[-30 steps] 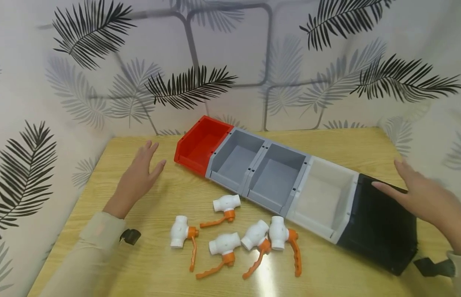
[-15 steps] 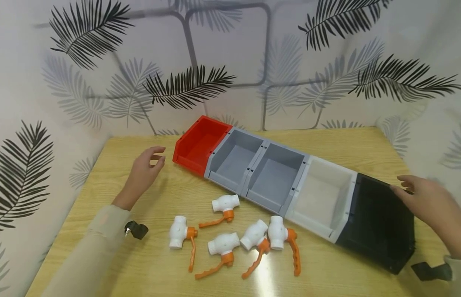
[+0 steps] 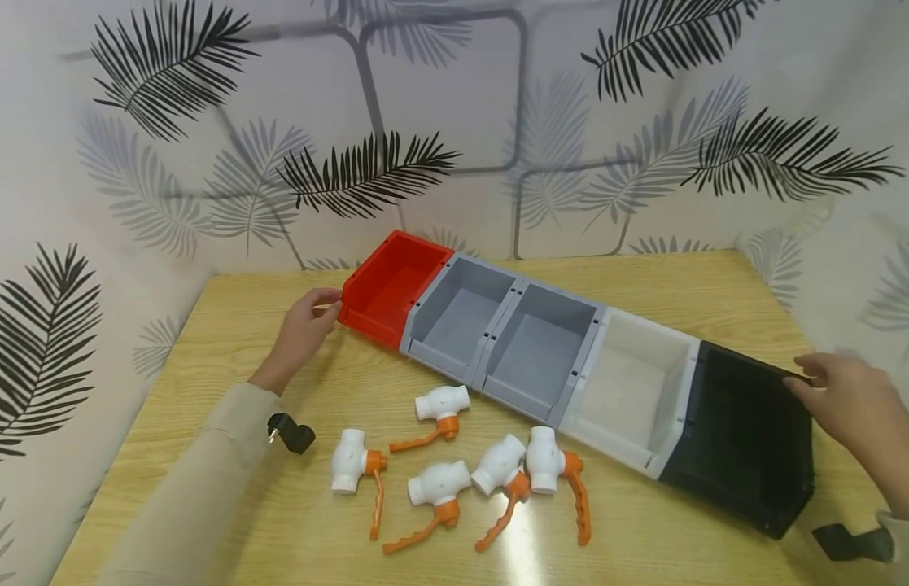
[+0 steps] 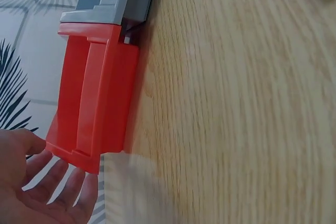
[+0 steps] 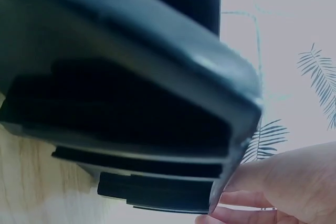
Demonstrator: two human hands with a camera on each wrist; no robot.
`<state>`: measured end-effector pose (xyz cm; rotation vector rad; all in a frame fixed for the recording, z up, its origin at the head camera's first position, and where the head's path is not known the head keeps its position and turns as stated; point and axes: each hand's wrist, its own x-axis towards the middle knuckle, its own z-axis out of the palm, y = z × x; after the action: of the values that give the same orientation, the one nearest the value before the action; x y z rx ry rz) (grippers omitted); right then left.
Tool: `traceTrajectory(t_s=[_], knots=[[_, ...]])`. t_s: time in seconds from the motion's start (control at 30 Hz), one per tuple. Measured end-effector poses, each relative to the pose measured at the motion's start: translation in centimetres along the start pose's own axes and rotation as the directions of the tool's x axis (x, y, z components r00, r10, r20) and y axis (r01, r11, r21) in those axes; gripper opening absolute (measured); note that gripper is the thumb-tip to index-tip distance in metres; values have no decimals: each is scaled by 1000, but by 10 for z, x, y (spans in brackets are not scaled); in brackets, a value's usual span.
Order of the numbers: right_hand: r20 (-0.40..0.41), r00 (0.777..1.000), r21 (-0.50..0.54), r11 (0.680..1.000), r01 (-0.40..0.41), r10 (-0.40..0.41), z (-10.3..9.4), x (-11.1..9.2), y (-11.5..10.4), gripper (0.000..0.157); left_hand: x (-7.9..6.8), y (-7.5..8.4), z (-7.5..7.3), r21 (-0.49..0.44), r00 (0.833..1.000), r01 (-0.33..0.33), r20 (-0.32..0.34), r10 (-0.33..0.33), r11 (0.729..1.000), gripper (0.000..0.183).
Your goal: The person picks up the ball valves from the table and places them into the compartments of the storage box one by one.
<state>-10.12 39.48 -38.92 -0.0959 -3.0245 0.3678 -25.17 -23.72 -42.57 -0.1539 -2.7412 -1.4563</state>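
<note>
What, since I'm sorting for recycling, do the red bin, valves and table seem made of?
Red bin: probably glossy plastic; smooth moulded edges. Valves: likely smooth plastic, evenly white and orange. Table: glossy wood or laminate; grain and glare show.

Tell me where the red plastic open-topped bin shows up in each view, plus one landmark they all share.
Head: red plastic bin, just left of centre, about mid-height.
Left wrist: left side, the left hand at its lower end.
Right wrist: not in it.
Shared landmark: the pale backdrop printed with leaves.
</note>
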Motion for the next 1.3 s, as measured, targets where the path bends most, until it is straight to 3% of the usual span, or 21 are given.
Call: traceTrajectory(t_s=[0.2,0.37,0.67,0.87,1.3], knots=[[-45,998,12,999,-34,35,1,-9,6,34,12,8,8,30,999,-2,-50,3,1000,35],[-32,996,10,997,-80,80,0,-15,9,40,18,11,11,27,999,1,-41,0,1000,34],[103,982,-1,988,-157,156,-5,-18,7,44,23,3,12,37,997,-36,-60,39,999,32],[73,991,19,993,-112,111,-3,-18,6,37,24,1,10,45,995,-74,-64,77,996,31],[40,999,32,999,6,-7,-4,-7,5,35,23,-5,5,73,995,-65,-65,70,995,32]])
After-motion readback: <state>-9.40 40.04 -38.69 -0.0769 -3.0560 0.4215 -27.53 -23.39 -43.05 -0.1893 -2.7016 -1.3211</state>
